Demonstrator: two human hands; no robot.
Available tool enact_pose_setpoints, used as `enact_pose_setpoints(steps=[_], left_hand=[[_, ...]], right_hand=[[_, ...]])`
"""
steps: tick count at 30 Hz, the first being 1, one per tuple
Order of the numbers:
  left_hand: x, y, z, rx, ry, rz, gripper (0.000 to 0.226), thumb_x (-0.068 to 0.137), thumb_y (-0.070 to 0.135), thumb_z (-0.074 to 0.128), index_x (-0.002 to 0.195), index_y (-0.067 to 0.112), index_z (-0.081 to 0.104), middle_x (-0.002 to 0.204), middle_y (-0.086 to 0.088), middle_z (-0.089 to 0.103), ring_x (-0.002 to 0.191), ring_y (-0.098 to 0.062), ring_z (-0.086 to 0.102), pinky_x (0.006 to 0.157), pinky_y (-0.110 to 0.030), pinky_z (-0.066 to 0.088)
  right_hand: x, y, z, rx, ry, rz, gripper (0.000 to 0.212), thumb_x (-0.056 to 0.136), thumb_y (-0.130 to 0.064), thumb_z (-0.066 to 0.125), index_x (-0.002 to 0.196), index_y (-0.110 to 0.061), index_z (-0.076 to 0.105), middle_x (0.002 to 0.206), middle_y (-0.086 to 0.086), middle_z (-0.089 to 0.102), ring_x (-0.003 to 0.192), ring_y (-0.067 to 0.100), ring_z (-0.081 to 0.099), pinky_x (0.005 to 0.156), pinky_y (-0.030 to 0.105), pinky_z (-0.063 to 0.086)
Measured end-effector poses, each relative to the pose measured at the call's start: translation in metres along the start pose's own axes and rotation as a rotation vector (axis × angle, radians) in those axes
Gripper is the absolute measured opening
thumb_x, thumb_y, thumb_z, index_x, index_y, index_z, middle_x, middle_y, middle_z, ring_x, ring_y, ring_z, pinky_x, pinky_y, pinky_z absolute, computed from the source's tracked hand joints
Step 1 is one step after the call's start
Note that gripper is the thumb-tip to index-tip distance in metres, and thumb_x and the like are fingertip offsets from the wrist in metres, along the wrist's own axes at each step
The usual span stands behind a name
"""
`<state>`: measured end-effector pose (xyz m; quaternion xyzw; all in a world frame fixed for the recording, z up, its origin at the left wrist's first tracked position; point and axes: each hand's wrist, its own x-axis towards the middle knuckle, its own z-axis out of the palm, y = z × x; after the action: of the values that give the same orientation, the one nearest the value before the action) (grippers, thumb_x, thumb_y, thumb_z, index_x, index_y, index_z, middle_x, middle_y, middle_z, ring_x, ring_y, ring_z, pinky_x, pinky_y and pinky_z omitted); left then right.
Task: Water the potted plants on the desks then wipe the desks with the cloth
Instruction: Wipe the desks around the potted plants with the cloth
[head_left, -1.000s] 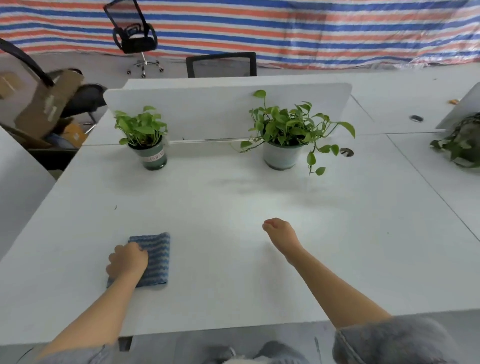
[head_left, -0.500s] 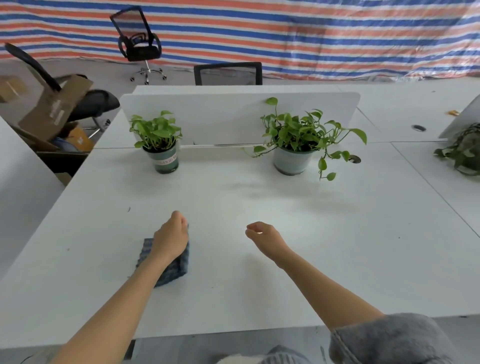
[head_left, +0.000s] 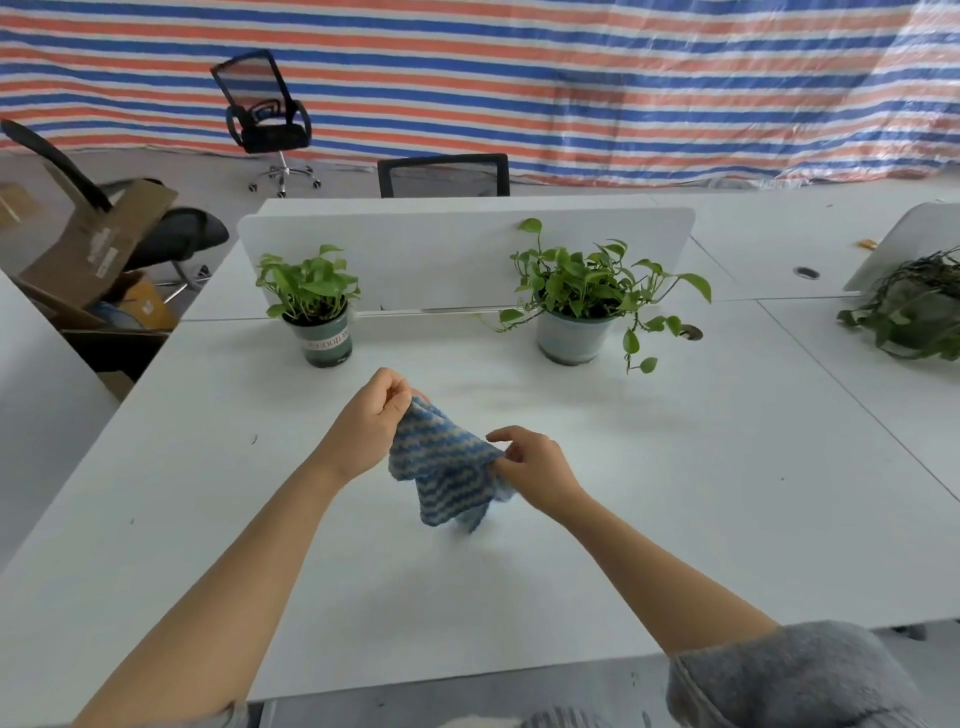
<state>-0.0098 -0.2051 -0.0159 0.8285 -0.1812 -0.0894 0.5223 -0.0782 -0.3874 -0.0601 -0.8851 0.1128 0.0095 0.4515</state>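
A blue and white striped cloth (head_left: 447, 470) hangs above the middle of the white desk (head_left: 675, 493), held at two corners. My left hand (head_left: 371, 423) pinches its upper left corner and my right hand (head_left: 535, 467) pinches its right corner. The cloth's lower end droops toward the desk. At the back of the desk stand a small leafy plant in a dark green pot (head_left: 324, 340) on the left and a bigger trailing plant in a pale pot (head_left: 571, 338) on the right.
A white divider panel (head_left: 457, 254) runs behind the pots. A third plant (head_left: 909, 312) lies on the neighbouring desk at right. A cable hole (head_left: 691, 331) sits beside the pale pot. Office chairs (head_left: 265, 117) and cardboard boxes (head_left: 98, 244) stand at back left.
My left hand slid the cloth from the front left toward the centre, then lifted it off the desk. My right hand came in and gripped its other corner.
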Motion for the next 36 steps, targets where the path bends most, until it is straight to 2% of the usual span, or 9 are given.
enact_pose_setpoints(steps=[5, 13, 16, 18, 21, 24, 27, 31, 36], left_hand=[[0.003, -0.022, 0.006, 0.226, 0.038, -0.076, 0.028, 0.099, 0.014, 0.032, 0.072, 0.023, 0.034, 0.076, -0.004, 0.047, 0.066, -0.019, 0.04, 0.058, -0.029, 0.033], [0.02, -0.003, 0.02, 0.137, 0.181, -0.053, 0.015, 0.099, 0.015, 0.032, 0.088, 0.008, 0.039, 0.071, 0.004, 0.041, 0.064, -0.011, 0.04, 0.059, -0.026, 0.035], [0.042, 0.009, 0.025, -0.018, 0.285, -0.054, 0.014, 0.098, 0.016, 0.034, 0.09, 0.008, 0.041, 0.075, 0.004, 0.044, 0.076, -0.017, 0.045, 0.07, -0.028, 0.041], [0.051, 0.002, 0.029, 0.036, 0.215, -0.13, 0.014, 0.098, 0.02, 0.036, 0.093, 0.008, 0.041, 0.083, 0.002, 0.049, 0.083, -0.019, 0.046, 0.067, -0.025, 0.038], [0.049, -0.044, 0.035, 0.218, -0.07, -0.387, 0.031, 0.096, 0.031, 0.042, 0.117, 0.007, 0.041, 0.125, -0.011, 0.051, 0.11, -0.025, 0.05, 0.086, -0.03, 0.039], [0.031, -0.094, 0.029, 0.318, -0.133, -0.574, 0.048, 0.095, 0.035, 0.043, 0.136, 0.013, 0.033, 0.144, -0.009, 0.039, 0.13, -0.027, 0.04, 0.106, -0.037, 0.036], [0.023, -0.12, 0.017, 0.492, -0.072, -0.643, 0.048, 0.095, 0.032, 0.042, 0.139, 0.014, 0.033, 0.144, -0.008, 0.04, 0.132, -0.029, 0.036, 0.105, -0.042, 0.036], [0.03, -0.142, -0.005, 0.664, -0.011, -0.532, 0.046, 0.093, 0.024, 0.043, 0.137, 0.01, 0.037, 0.145, -0.007, 0.038, 0.135, -0.03, 0.03, 0.103, -0.042, 0.038], [0.056, -0.173, -0.043, 0.819, -0.055, -0.386, 0.05, 0.096, 0.025, 0.039, 0.143, 0.011, 0.027, 0.157, -0.008, 0.014, 0.145, -0.026, 0.011, 0.113, -0.039, 0.024]], right_hand=[[-0.002, 0.002, -0.015, 0.005, 0.01, 0.012, 0.019, 0.088, -0.015, 0.053, 0.073, -0.006, 0.062, 0.056, -0.004, 0.047, 0.055, 0.009, 0.041, 0.052, 0.023, 0.033], [0.02, -0.036, -0.043, 0.243, 0.213, -0.071, 0.03, 0.093, -0.014, 0.044, 0.063, -0.016, 0.039, 0.058, -0.002, 0.035, 0.055, 0.012, 0.032, 0.055, 0.027, 0.028], [0.057, -0.049, -0.059, 0.291, 0.279, -0.071, 0.019, 0.095, -0.018, 0.04, 0.078, -0.015, 0.049, 0.061, -0.003, 0.043, 0.056, 0.012, 0.038, 0.059, 0.029, 0.031], [0.077, -0.042, -0.058, 0.234, 0.274, -0.018, 0.019, 0.096, -0.018, 0.037, 0.104, -0.015, 0.055, 0.074, 0.001, 0.057, 0.063, 0.017, 0.049, 0.062, 0.031, 0.037], [0.091, -0.006, -0.038, -0.04, 0.151, 0.152, 0.042, 0.095, -0.018, 0.037, 0.137, -0.015, 0.036, 0.128, 0.013, 0.053, 0.12, 0.029, 0.045, 0.093, 0.039, 0.041], [0.086, 0.031, -0.008, -0.205, -0.037, 0.248, 0.049, 0.094, -0.018, 0.036, 0.142, -0.016, 0.029, 0.142, 0.013, 0.039, 0.132, 0.033, 0.029, 0.104, 0.041, 0.033], [0.079, 0.051, 0.019, -0.255, -0.135, 0.286, 0.051, 0.094, -0.022, 0.037, 0.143, -0.017, 0.027, 0.147, 0.011, 0.031, 0.136, 0.03, 0.024, 0.106, 0.041, 0.031], [0.08, 0.053, 0.046, -0.346, -0.152, 0.325, 0.056, 0.095, -0.038, 0.036, 0.146, -0.024, 0.018, 0.155, 0.008, 0.012, 0.143, 0.029, 0.01, 0.112, 0.045, 0.022], [0.096, 0.047, 0.076, -0.458, -0.076, 0.44, 0.065, 0.091, -0.054, 0.032, 0.147, -0.034, 0.005, 0.157, 0.009, -0.007, 0.144, 0.03, -0.007, 0.116, 0.047, 0.004]])
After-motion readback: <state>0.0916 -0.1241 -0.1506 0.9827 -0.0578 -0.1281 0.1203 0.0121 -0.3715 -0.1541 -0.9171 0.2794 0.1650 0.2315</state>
